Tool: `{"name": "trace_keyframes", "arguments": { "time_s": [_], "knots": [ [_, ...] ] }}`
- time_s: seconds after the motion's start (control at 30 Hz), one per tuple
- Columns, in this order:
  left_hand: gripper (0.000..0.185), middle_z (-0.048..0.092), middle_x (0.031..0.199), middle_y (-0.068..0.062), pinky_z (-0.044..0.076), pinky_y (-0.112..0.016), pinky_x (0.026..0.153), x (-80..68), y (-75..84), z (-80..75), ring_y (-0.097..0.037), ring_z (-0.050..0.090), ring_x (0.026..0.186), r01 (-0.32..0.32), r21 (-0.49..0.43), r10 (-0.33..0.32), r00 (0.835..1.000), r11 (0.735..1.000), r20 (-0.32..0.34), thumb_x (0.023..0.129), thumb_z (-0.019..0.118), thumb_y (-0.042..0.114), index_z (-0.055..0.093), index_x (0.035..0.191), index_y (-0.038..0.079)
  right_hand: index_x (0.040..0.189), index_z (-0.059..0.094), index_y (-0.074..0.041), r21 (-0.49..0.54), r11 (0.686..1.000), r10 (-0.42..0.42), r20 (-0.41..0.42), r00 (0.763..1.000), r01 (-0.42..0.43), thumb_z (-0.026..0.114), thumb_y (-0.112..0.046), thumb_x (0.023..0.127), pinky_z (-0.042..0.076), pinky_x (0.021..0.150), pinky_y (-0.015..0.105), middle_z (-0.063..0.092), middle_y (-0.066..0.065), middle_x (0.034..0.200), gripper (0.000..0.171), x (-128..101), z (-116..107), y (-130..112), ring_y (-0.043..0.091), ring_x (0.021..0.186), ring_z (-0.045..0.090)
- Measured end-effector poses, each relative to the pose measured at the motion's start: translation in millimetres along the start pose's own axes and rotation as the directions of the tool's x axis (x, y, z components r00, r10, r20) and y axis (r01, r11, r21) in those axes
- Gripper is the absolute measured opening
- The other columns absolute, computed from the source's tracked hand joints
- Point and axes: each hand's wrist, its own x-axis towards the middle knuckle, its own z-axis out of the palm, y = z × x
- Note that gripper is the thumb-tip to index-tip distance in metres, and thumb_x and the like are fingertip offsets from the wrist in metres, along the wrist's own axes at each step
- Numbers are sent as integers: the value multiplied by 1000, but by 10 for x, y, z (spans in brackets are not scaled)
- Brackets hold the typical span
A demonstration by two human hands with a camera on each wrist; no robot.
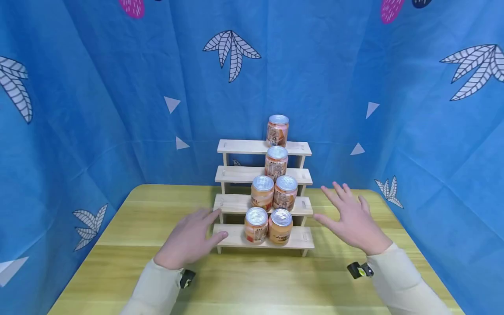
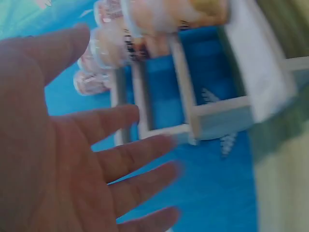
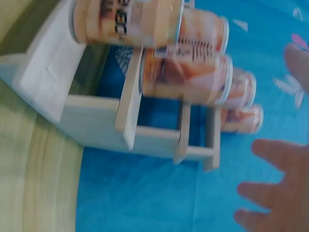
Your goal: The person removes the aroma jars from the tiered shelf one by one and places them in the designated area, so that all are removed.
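Rack point(image 1: 236, 204), six cans point(image 1: 256, 225): left hand point(image 1: 188, 239) and right hand point(image 1: 356, 220) flanked it, fingers spread, empty; approach should stay level, slow.

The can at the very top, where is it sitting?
In the head view, the orange drink can with a silver lid stands upright, alone on the top step of the pale wooden stepped rack, right of centre, directly above the can one step lower.

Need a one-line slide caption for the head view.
Two open hands, left hand and right hand, flank a wooden stepped rack holding six cans.
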Motion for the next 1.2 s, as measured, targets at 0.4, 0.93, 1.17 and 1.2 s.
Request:
{"name": "trace_keyframes", "arguments": {
  "time_s": [0.4, 0.93, 1.17, 1.2],
  "knots": [
    [47, 58, 139, -23, 46, -55, 106, -1, -296, 558, -41, 55, 128, -26, -35, 24, 998, 999, -53, 97, 67, 32, 64, 131, -1, 141, 54, -6, 175, 984, 5, -127, 992, 18, 57, -54, 99, 51, 91, 59, 64, 20, 127, 63, 788, -290, 20, 37, 113, 61],
    [45, 64, 130, -23, 55, -53, 94, 44, -415, 878, -41, 65, 113, -71, 16, 72, 984, 997, -164, 92, 75, 31, 68, 128, 4, 160, 23, -12, 253, 965, 58, 31, 998, -64, 63, -61, 91, 46, 99, 59, 46, 20, 148, 93, 2179, -397, -329, 39, 128, 49],
    [43, 64, 129, -25, 56, -51, 92, 59, -428, 943, -41, 68, 109, -97, 18, 99, 976, 995, -194, 94, 72, 30, 68, 129, 3, 163, 8, -14, 304, 948, 62, 108, 992, -92, 69, -61, 86, 39, 110, 56, 39, 19, 153, 109, 2478, -400, -387, 35, 133, 44],
    [43, 64, 129, -25, 56, -51, 92, 56, -433, 951, -41, 68, 109, -90, 20, 93, 976, 996, -200, 95, 72, 30, 68, 128, 3, 163, 7, -15, 307, 947, 57, 116, 992, -91, 70, -60, 86, 39, 110, 55, 38, 19, 153, 109, 2510, -390, -394, 35, 133, 43]
  ]
}}
